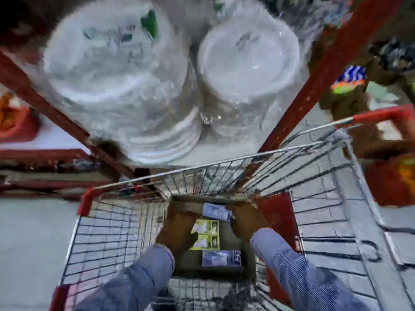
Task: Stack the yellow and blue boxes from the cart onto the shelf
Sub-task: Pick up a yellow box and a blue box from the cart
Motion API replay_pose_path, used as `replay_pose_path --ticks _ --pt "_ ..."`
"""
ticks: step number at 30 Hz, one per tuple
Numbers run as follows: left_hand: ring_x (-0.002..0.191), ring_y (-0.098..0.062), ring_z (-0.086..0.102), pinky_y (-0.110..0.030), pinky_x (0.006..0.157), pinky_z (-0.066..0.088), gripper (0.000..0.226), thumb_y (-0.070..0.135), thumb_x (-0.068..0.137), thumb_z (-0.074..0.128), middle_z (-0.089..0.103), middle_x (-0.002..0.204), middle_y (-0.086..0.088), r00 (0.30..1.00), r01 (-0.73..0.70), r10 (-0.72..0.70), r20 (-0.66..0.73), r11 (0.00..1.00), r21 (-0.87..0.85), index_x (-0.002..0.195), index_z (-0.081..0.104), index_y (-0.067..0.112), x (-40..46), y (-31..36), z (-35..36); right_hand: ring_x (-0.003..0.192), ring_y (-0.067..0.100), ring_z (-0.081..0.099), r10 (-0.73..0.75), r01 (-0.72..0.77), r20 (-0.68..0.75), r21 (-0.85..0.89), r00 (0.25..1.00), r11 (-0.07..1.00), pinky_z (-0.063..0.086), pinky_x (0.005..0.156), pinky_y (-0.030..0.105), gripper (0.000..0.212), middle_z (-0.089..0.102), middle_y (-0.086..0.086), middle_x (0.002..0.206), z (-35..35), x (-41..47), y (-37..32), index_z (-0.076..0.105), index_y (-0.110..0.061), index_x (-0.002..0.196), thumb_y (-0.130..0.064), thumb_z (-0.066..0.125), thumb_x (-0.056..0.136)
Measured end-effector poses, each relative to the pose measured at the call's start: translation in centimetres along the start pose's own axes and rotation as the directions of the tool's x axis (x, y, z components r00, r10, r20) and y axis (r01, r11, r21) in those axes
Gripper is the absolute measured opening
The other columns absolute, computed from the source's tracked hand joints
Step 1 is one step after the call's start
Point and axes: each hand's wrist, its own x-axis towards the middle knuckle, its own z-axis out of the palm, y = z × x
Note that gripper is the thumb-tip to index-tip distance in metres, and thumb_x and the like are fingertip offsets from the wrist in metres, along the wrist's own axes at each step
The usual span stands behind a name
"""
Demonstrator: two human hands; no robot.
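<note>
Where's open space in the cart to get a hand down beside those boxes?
Bare cart floor lies left of the left hand and right of the right hand. The centre is crowded: yellow boxes between both hands, blue boxes just nearer.

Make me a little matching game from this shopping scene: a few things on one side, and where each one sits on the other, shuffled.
Things:
1. yellow boxes
2. wrapped white plates
3. left hand
4. blue box

Places:
A. on the red shelf, above the cart
B. down in the cart, nearest the person, below the yellow ones in the picture
C. in the middle of the cart, between the two hands
D. reaching into the cart, touching the left edge of the yellow boxes

Pairs: 1-C, 2-A, 3-D, 4-B
</note>
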Motion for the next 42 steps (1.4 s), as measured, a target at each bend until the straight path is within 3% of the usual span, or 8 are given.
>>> replay_pose_path --ticks 13,20,23,27,32,35,38,42 --pt "0.127 -0.038 0.051 -0.042 0.105 0.042 0.069 0.009 0.081 0.078 0.054 0.138 -0.023 0.964 -0.062 0.089 0.249 0.992 -0.114 0.142 0.045 0.007 8.9 -5.9 7.8 0.127 0.035 0.048 -0.066 0.062 -0.047 -0.090 0.997 0.994 0.042 0.102 0.046 0.067 0.046 0.013 0.146 10.8 8.0 1.5 0.035 -0.012 0.144 0.005 0.054 0.082" --pt "0.123 -0.036 0.056 -0.045 0.100 0.048 0.060 0.017 0.084 0.076 0.056 0.137 -0.018 0.945 -0.146 0.149 0.290 0.989 -0.031 0.137 0.049 0.011 9.3 -6.2 6.5 0.126 0.035 0.049 -0.033 0.029 -0.044 -0.084 0.998 0.996 0.045 0.100 0.044 0.074 0.045 0.015 0.142 11.2 8.6 1.2 0.033 -0.010 0.144 0.008 0.059 0.078" --pt "0.114 -0.031 0.063 -0.041 0.093 0.055 0.056 0.025 0.083 0.076 0.063 0.131 -0.013 0.958 -0.221 0.220 0.182 0.975 -0.012 0.132 0.051 0.014 7.4 -5.9 4.7 0.127 0.033 0.047 -0.001 -0.001 -0.067 -0.030 0.998 1.000 0.046 0.101 0.043 0.068 0.049 0.014 0.140 9.7 7.0 0.8 0.038 -0.011 0.141 0.000 0.063 0.079" --pt "0.096 -0.024 0.070 -0.028 0.074 0.055 0.070 0.031 0.064 0.090 0.072 0.116 -0.004 0.948 -0.316 0.317 -0.017 0.947 0.065 0.122 0.051 0.030 2.7 -5.7 -0.5 0.103 0.033 0.064 0.039 -0.032 -0.084 0.089 0.996 0.996 0.055 0.081 0.037 0.045 0.067 0.014 0.115 3.6 3.2 -0.9 0.060 -0.012 0.113 -0.017 0.076 0.072" --pt "0.079 -0.013 0.072 -0.019 0.061 0.053 0.056 0.071 0.069 0.047 0.076 0.095 0.008 0.916 -0.298 0.337 -0.217 0.935 0.191 0.109 0.059 0.034 -5.2 -4.6 -11.3 0.091 0.030 0.068 -0.003 0.043 -0.270 0.143 0.963 0.989 0.054 0.073 0.032 0.037 0.072 0.007 0.096 -6.8 -3.7 -3.7 0.067 -0.021 0.096 -0.034 0.070 0.063" --pt "0.076 -0.016 0.071 -0.024 0.058 0.054 0.055 0.068 0.062 0.048 0.075 0.087 0.007 0.898 -0.264 0.326 -0.295 0.937 0.229 0.099 0.065 0.030 -10.6 -3.5 -18.8 0.083 0.022 0.069 -0.031 0.096 -0.391 0.148 0.920 0.984 0.049 0.065 0.027 0.036 0.071 0.000 0.085 -13.8 -8.2 -5.6 0.063 -0.026 0.086 -0.046 0.069 0.057" --pt "0.078 -0.012 0.069 -0.027 0.060 0.053 0.051 0.065 0.064 0.061 0.075 0.089 0.009 0.876 -0.220 0.301 -0.376 0.944 0.245 0.100 0.068 0.029 -15.6 -2.0 -25.9 0.090 0.019 0.066 -0.081 0.139 -0.529 0.072 0.845 0.988 0.048 0.070 0.028 0.052 0.070 -0.004 0.096 -20.8 -12.9 -7.6 0.064 -0.029 0.102 -0.044 0.076 0.054" --pt "0.086 -0.011 0.071 -0.026 0.070 0.056 0.059 0.053 0.062 0.074 0.076 0.102 0.011 0.817 -0.116 0.259 -0.514 0.949 0.294 0.117 0.068 0.031 -21.1 0.3 -33.9 0.085 0.014 0.062 -0.134 0.146 -0.680 -0.040 0.720 0.988 0.041 0.058 0.026 0.057 0.068 -0.008 0.095 -29.4 -18.6 -10.5 0.062 -0.032 0.104 -0.043 0.071 0.049"
